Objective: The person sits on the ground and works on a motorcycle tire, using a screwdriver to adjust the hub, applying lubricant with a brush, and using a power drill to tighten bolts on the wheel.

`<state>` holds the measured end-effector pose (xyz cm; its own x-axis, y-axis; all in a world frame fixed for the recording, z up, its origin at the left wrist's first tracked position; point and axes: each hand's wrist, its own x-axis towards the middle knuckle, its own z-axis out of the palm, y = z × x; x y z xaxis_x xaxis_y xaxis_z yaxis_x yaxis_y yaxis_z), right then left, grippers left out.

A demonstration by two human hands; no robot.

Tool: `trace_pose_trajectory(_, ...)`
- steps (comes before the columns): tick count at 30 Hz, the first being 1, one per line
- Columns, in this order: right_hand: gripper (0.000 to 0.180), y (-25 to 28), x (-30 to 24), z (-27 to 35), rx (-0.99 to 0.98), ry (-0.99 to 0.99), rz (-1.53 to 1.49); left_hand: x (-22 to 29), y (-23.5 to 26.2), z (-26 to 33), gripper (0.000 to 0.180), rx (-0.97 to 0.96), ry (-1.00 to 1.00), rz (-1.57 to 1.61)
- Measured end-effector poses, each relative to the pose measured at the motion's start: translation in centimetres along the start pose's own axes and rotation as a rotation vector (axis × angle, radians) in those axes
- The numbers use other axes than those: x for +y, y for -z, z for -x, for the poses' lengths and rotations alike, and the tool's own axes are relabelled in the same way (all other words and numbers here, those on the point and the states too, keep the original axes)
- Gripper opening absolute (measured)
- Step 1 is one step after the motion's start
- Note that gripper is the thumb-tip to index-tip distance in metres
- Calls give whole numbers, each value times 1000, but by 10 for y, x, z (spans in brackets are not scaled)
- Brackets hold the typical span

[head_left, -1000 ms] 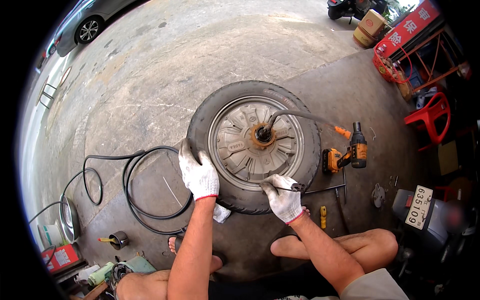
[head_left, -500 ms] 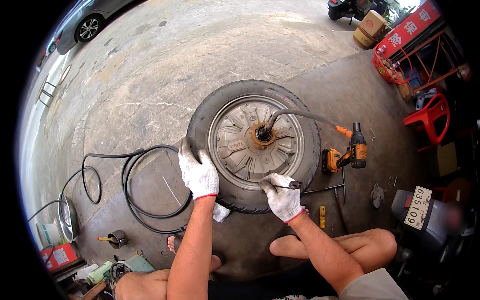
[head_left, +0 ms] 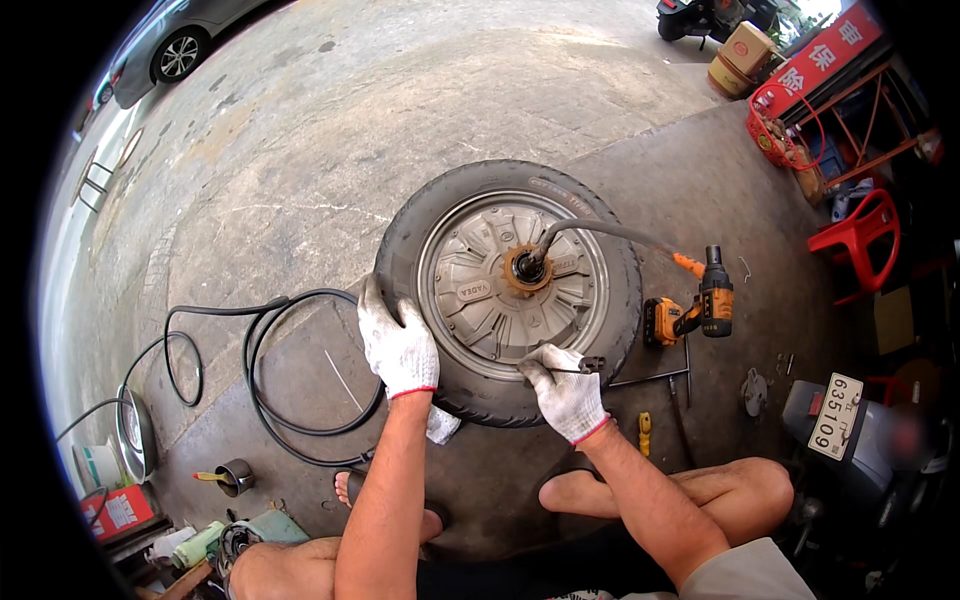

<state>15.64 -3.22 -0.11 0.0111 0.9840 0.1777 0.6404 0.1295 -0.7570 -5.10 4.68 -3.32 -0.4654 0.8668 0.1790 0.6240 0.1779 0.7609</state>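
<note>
nearest, at five o'clock on the wheel (head_left: pixel 515 325), your right hand (head_left: pixel 568 398) pinches a slim dark tool (head_left: pixel 592 365). at eight, your left hand (head_left: pixel 398 347) lies spread on the tyre (head_left: pixel 405 235). the wheel lies flat, tyre around the rim (head_left: pixel 424 262), hub cover (head_left: pixel 480 265) on; what remains undone can't be told.

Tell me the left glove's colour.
The left glove is white with grey grime and a red cuff edge; head view.
</note>
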Motion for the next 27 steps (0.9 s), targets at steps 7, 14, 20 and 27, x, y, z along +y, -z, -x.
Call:
trace_pose_trajectory(7,5,4,0,-2,-43,-7,-6,0,0,0,53,-4,-2,-2)
trace_pose_trajectory(14,4,7,2,1,52,-6,-79,-1,-3,1,48,37,-29,-4)
trace_pose_trajectory(20,5,8,0,1,59,16,-40,-2,-1,1,52,3,-15,20)
trace_pose_trajectory(27,9,8,-1,-1,57,36,-14,-4,-2,0,53,-3,-18,23)
